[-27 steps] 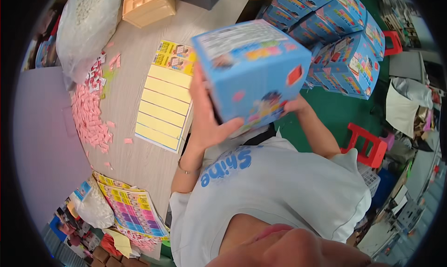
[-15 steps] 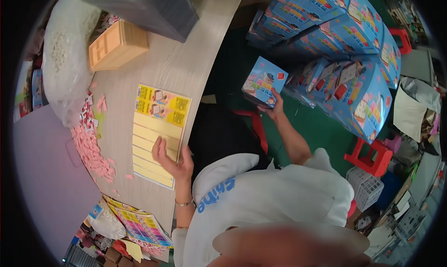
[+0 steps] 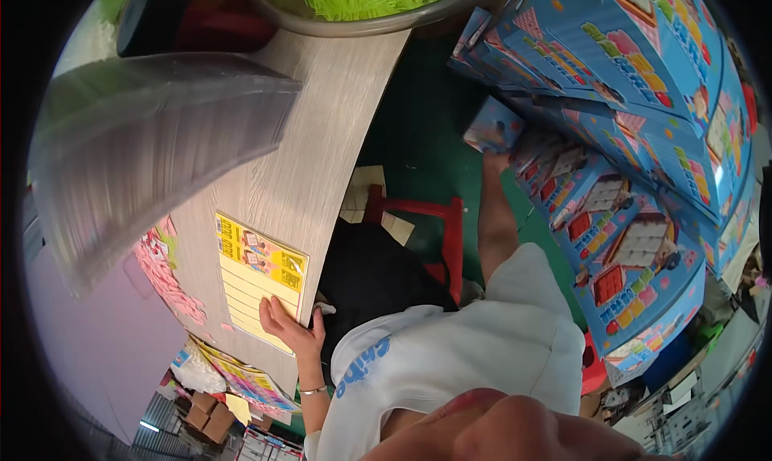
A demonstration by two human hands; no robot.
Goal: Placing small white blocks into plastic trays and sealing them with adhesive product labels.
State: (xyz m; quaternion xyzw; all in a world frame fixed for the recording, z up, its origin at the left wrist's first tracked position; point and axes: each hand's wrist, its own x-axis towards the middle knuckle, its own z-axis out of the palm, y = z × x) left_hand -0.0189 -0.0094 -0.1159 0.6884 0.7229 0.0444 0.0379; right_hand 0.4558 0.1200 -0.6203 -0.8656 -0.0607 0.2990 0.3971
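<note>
My left hand [image 3: 294, 331] lies on a yellow printed sheet [image 3: 243, 282] near the table's edge. Its fingers are stretched out, with the thumb apart. The sheet has small pictures at its far end and plain yellow strips below. Far out to the right, my right hand [image 3: 496, 159] grips a small blue printed box [image 3: 490, 123] from its near side; most of the fingers are hidden. That box is beside the stacked blue boxes [image 3: 611, 244], and I cannot tell whether it touches them.
A stack of thin translucent pieces [image 3: 177, 139] stands on the wooden table [image 3: 330, 91]. A basin [image 3: 370, 27] holds bright green shreds at the back. Pink pieces [image 3: 173, 284] lie at the left, colourful sheets [image 3: 241, 372] nearer. A red stool [image 3: 450, 228] stands below the table edge.
My right hand has carried the blue box farther away, toward the stacked boxes. The view has shifted, bringing the basin and the translucent stack further into sight. My left hand remains at the sheet.
</note>
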